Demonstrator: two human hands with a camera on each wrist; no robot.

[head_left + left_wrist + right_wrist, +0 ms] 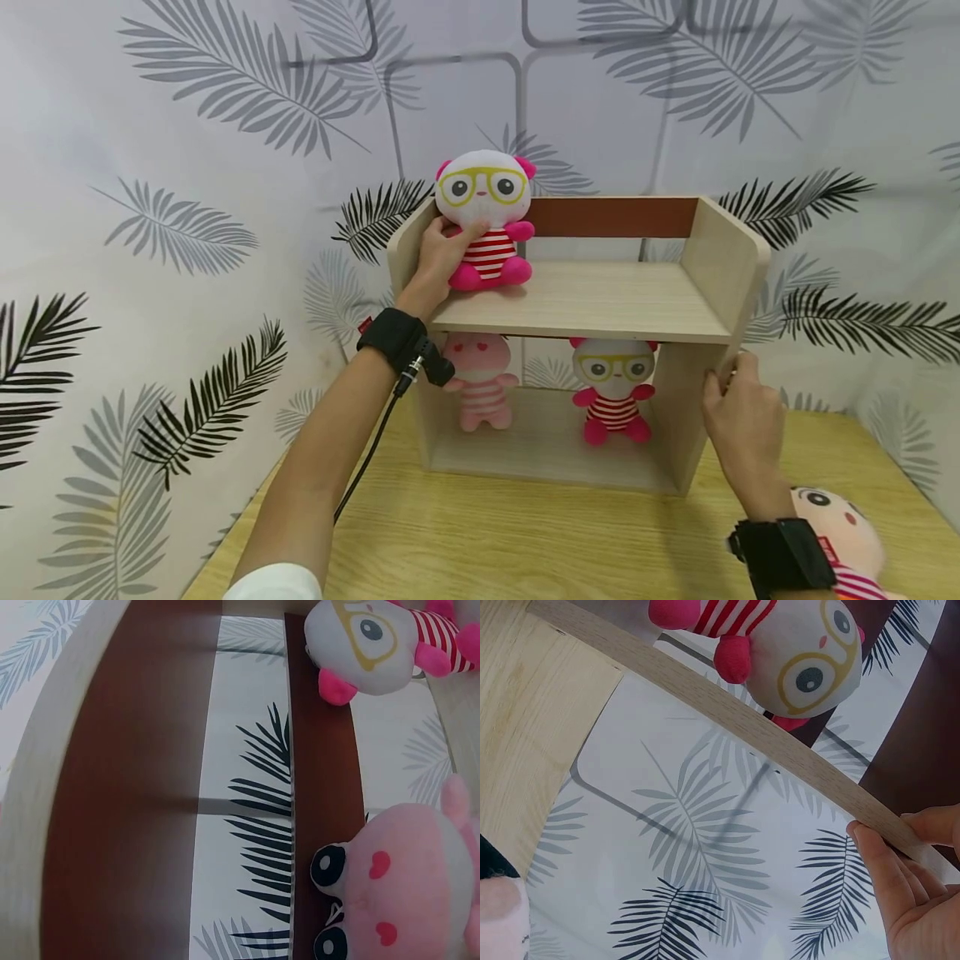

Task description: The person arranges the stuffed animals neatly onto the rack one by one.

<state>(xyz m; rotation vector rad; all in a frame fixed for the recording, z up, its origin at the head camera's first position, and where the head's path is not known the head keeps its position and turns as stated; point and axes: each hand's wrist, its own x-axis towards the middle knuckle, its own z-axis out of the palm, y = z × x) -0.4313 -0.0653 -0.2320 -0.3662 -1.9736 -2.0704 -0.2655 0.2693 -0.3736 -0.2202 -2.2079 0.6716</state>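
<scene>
Plush toys in view: four, of which two are matching pandas with yellow glasses. One two-tier shelf unit (592, 300) stands on the bench (525, 542). The upper panda (495, 243) is at the left end of the upper tier, upright, facing forward; whether its full weight bears on the board cannot be told. Two hands are at work. The left hand (441, 254) holds this panda, its fingers clamped on the toy's side with the thumb across the front below the face. The right hand (746, 421) grips the front edge of the unit's right side panel (726, 275), fingers on the outer face and thumb on the other. The lower tier carries two toys, well apart: one pink plush (482, 387) at left and the lower panda (615, 392) at right, both upright. The fourth item, one striped doll (840, 525), lies on the bench at far right, partly hidden by the right wrist. Black wristbands number two, one per wrist; one cable (367, 467) runs from the left.
</scene>
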